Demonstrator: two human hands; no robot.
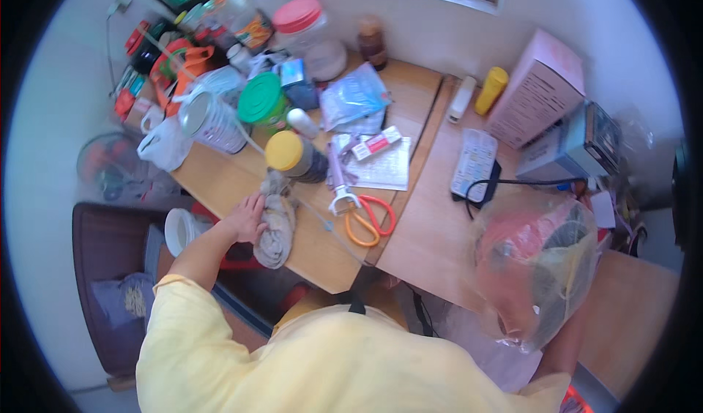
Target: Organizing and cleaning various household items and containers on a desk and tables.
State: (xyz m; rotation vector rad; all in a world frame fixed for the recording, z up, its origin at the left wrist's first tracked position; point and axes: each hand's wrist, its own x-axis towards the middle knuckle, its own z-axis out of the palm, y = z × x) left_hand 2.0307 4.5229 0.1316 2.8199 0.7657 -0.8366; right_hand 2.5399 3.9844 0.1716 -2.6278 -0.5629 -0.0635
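Note:
At the near-left edge of the wooden table, a bunched grey cloth [276, 232] lies under the fingers and thumb of my left hand [246, 218], which presses on it. Just beyond the cloth stands a dark jar with a yellow lid [284, 150]. Scissors with orange and red handles [369, 223] and a lilac-handled peeler [339, 185] lie to the right of the cloth. On the right, a large clear plastic bag [527, 270] with red and dark contents covers the end of my right arm. My right hand is hidden behind this bag.
Tins, jars and bottles crowd the back left, including a green-lidded tub [261, 99] and a red-lidded jar [307, 34]. A pink box [538, 91], a pill organizer [475, 163] and a black cable [511, 181] occupy the right. A white bucket [180, 232] stands left below the table edge.

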